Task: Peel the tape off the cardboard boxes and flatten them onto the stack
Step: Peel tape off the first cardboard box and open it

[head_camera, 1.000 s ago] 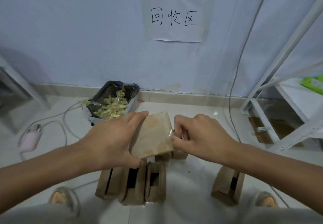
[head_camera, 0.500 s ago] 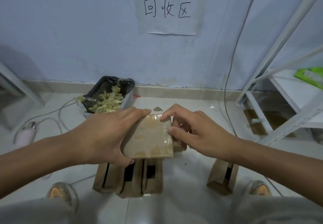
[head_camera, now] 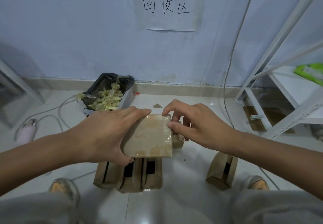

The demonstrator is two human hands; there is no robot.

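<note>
1. the left hand (head_camera: pixel 104 133) grips a tape-covered cardboard box (head_camera: pixel 150 136) from its left side, fingers laid along the far edge and thumb curled under the near corner, holding it above the floor.
2. the right hand (head_camera: pixel 195 126) touches the box's right edge: the index fingertip is at the far right corner, the thumb presses the right side, and the other fingers curl behind. whether it has hold of a tape end i cannot tell.
3. below the held box, 3 boxes (head_camera: pixel 129 176) stand side by side on the tiled floor (head_camera: pixel 183 171), touching each other.
4. another box (head_camera: pixel 222 173) stands apart to the right.
5. a black-lined bin (head_camera: pixel 108 94) of crumpled tape sits by the wall, behind the left hand.
6. a paper sign (head_camera: pixel 166 5) hangs on the wall; a white shelf (head_camera: pixel 288 91) stands at right.
</note>
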